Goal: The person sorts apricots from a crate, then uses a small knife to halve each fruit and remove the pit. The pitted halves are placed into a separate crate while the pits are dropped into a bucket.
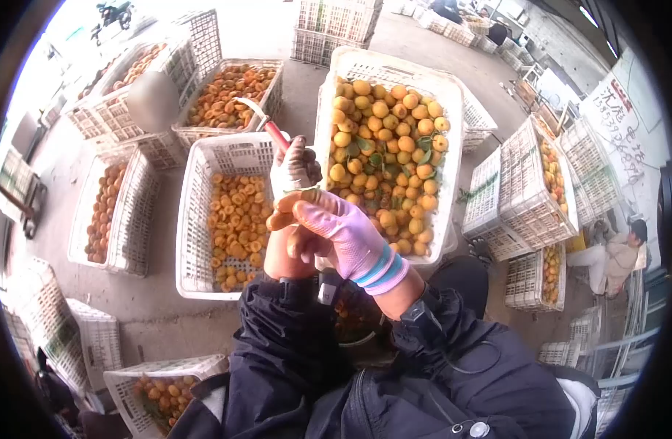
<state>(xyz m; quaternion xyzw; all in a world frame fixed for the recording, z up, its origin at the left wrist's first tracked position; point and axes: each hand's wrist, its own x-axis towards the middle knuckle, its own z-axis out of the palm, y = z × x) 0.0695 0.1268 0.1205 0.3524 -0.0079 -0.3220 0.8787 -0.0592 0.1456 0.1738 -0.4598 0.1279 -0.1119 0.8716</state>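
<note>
My left hand [295, 167], in a pale glove with dark-stained fingers, is closed around the red handle of a knife [276, 134]. Its light, curved blade points up and to the left. My right hand [343, 227] wears a purple knit glove with blue cuff bands and orange-stained fingers. Those fingers are bent around the cuff of the left glove at the wrist, partly hiding it. Behind my hands, a white crate [192, 219] holds halved apricots [237, 212]. Right of it, a larger white crate [453, 95] is full of whole apricots [394, 154] with some green leaves.
Between my legs stands a container with dark contents [354, 314], partly hidden by my arms. More fruit crates stand around: one behind [266, 110], one at left [134, 219], stacked ones at right [504, 183]. A seated person [617, 260] is at far right.
</note>
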